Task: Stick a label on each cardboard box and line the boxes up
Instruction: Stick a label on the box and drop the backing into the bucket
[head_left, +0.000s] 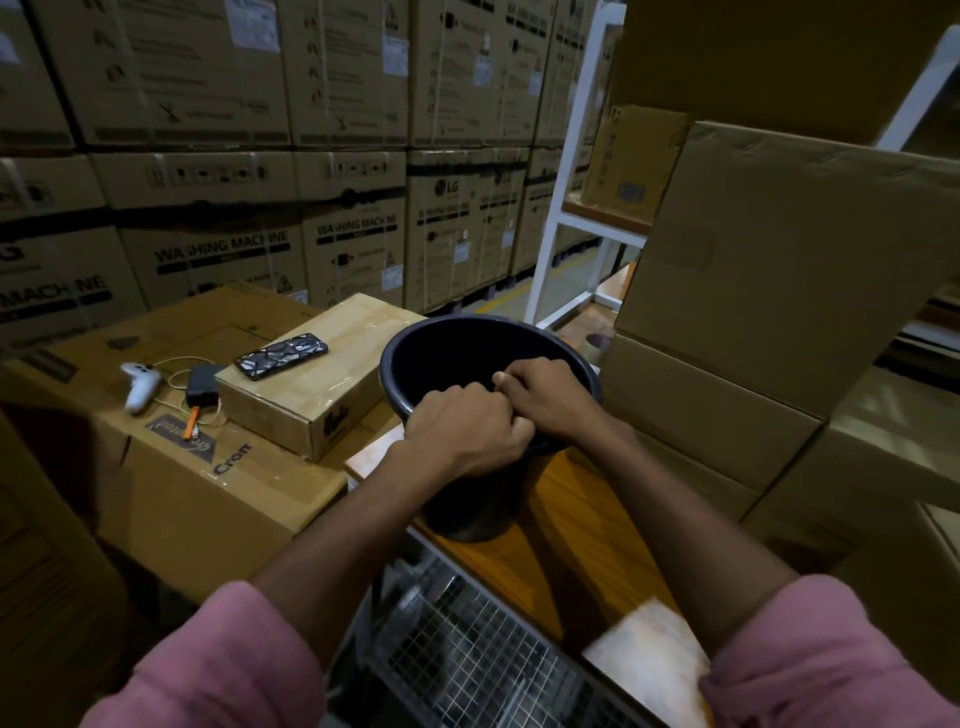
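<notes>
A black bucket (457, 353) stands on a wooden table top (566, 551) in front of me. Both hands meet at its near rim. My left hand (467, 431) is closed in a fist, my right hand (545, 397) is closed against it, thumb up. What the fingers pinch is hidden; no label shows. A small taped cardboard box (311, 395) lies on a large cardboard box (171, 467) to the left. Plain cardboard boxes (769, 291) are stacked at the right, touching the bucket's side.
A phone (281, 356) lies on the small box. A white controller (137, 387), a cable and a black charger (201, 385) lie on the large box. Stacked washing machine cartons (260, 208) fill the back. A white metal rack (566, 218) stands behind; a wire mesh crate (467, 654) is below.
</notes>
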